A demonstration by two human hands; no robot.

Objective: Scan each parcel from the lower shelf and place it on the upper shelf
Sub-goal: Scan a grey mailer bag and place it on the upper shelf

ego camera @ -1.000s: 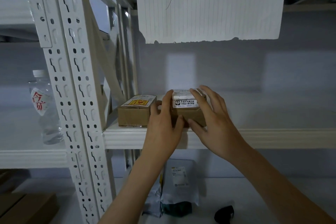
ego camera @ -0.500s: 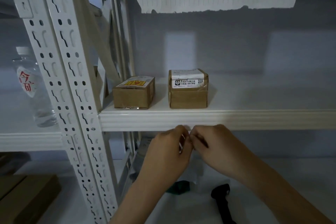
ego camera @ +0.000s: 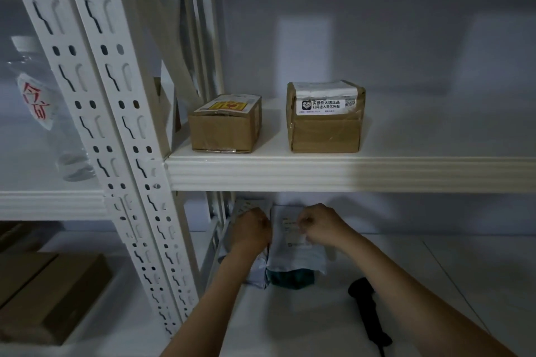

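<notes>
Two brown cardboard parcels stand on the upper shelf [ego camera: 348, 174]: a low one with a yellow label [ego camera: 224, 127] on the left and a taller one with a white label [ego camera: 324, 119] beside it. On the lower shelf [ego camera: 290, 322] grey plastic mailer bags lean upright near the back. My left hand [ego camera: 251, 229] and my right hand [ego camera: 319, 226] both reach under the upper shelf and close on the top edge of the front grey bag [ego camera: 293, 252]. A second bag [ego camera: 255, 269] stands just left of it. A black handheld scanner [ego camera: 367, 307] lies on the lower shelf to the right.
White perforated shelf posts [ego camera: 116, 124] rise at the left. A clear water bottle [ego camera: 49, 119] with a red-marked label stands on the neighbouring shelf behind them. Brown cardboard boxes [ego camera: 49, 293] lie at the lower left. A grey wall backs both shelves.
Both hands let go of the taller cardboard parcel on the upper shelf, dropped below the shelf edge, and now hold the top of a grey bag on the lower shelf. The view tilted downward.
</notes>
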